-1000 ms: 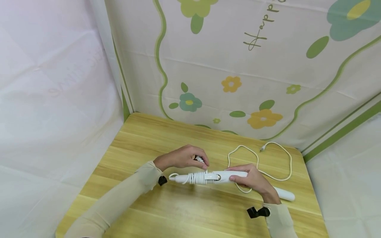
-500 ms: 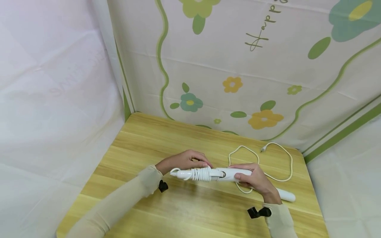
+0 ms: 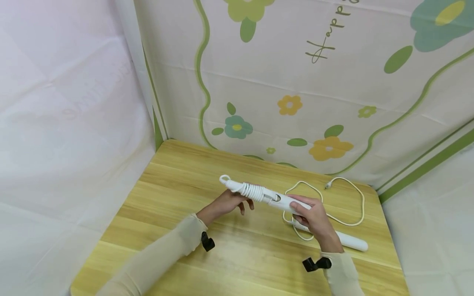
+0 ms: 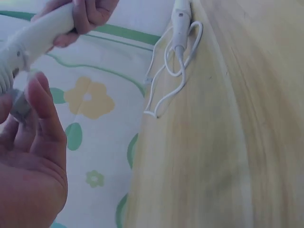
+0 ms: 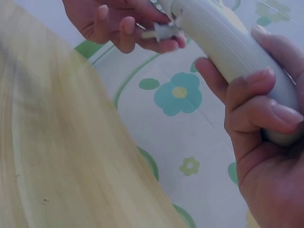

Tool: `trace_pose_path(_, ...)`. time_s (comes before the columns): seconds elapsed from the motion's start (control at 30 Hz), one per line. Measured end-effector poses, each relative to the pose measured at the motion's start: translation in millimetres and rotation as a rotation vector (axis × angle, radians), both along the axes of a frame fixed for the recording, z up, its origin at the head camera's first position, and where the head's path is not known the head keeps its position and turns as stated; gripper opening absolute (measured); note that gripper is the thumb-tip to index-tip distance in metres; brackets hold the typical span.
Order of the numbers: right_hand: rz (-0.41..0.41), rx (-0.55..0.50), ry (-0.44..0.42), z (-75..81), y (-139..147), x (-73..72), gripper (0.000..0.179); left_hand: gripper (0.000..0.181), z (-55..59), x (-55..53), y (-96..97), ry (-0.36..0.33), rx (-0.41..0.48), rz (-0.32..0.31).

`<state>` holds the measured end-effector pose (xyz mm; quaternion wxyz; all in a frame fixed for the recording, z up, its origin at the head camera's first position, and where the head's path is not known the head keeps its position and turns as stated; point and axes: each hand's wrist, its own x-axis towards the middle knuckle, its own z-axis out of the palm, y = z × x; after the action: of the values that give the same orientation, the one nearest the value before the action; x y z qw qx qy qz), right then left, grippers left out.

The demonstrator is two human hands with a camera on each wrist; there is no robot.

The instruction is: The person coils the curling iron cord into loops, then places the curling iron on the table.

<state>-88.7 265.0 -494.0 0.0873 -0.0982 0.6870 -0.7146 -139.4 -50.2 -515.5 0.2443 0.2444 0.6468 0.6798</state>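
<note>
My right hand (image 3: 314, 216) grips a white hair iron (image 3: 286, 202) by its thick, ridged end, holding it up over the table and tilted with the far end raised. A white cord (image 3: 253, 191) is wound in several turns round its narrower left part and loops at the tip. My left hand (image 3: 221, 204) is under and behind the wound part, partly hidden by it in the head view. In the right wrist view its fingers pinch the plug (image 5: 164, 32) at the cord's end, close against the iron.
A second white hair iron (image 3: 352, 241) lies on the wooden table (image 3: 177, 172) behind my right hand. Its loose cord (image 3: 342, 223) loops towards the back, ending in a plug (image 3: 327, 186). A flower-print cloth (image 3: 259, 82) hangs along the table's back edge.
The wound end of the hair iron has risen and swung away from me, tilting the iron. My left hand has shifted from behind the coil to underneath it.
</note>
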Motion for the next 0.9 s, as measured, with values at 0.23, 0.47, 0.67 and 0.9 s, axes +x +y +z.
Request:
trace_pose_path(0.23,-0.156,0.030,-0.175,-13.6,-16.8,-3.4,0.019,0.042,-12.4,1.1,5.6,-0.104,-0.043,0.140)
trace_pose_path(0.47,-0.205,-0.022,-0.316,-28.9,-29.0,-7.2,0.035,0.048,-22.4,0.7,-2.2,-0.129,-0.132,0.169)
trace_pose_path(0.67,-0.161,-0.005,-0.339,-36.5,-37.4,-10.3,0.043,0.042,-32.4,1.2,-7.1,-0.134,-0.166,0.246)
trace_pose_path(0.9,-0.153,0.061,-0.341,-44.1,-44.9,-13.8,0.046,0.036,-38.0,3.0,-10.9,-0.144,-0.174,0.318)
